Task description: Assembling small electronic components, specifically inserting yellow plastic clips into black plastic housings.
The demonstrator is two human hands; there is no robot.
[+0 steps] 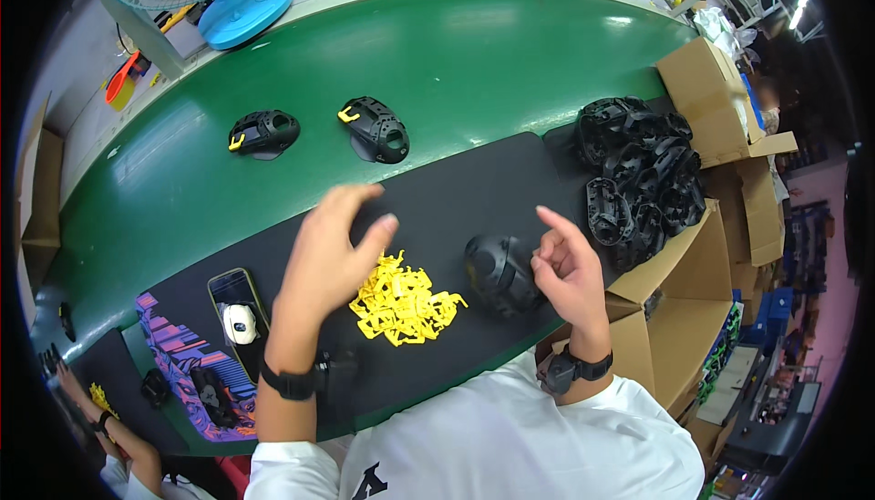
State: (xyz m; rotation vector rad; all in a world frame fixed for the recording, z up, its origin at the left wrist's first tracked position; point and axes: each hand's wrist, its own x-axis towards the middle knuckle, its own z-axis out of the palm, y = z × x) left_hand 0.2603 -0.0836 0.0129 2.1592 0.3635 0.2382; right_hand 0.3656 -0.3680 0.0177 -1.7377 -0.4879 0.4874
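Note:
My left hand (333, 249) hovers over the mat at the upper left edge of a heap of small yellow plastic clips (406, 299). Its fingers and thumb are apart, with nothing seen between them. A black computer-mouse shell (499, 272), slightly blurred, is close beside my right hand (572, 272). That hand has its index finger stretched out and the other fingers loosely curled; no held thing shows. Farther off on the green table are two more black mouse shells, a left one (264, 134) and a right one (375, 130), each with a yellow clip at its left end.
Black shells are piled (638, 176) at the right, near open cardboard boxes (684, 318). A white mouse (240, 324) rests on a phone (219, 290) at left, by a patterned purple mat (182, 354). A blue fan (244, 12) stands far left. Another person's arm (132, 445) shows lower left.

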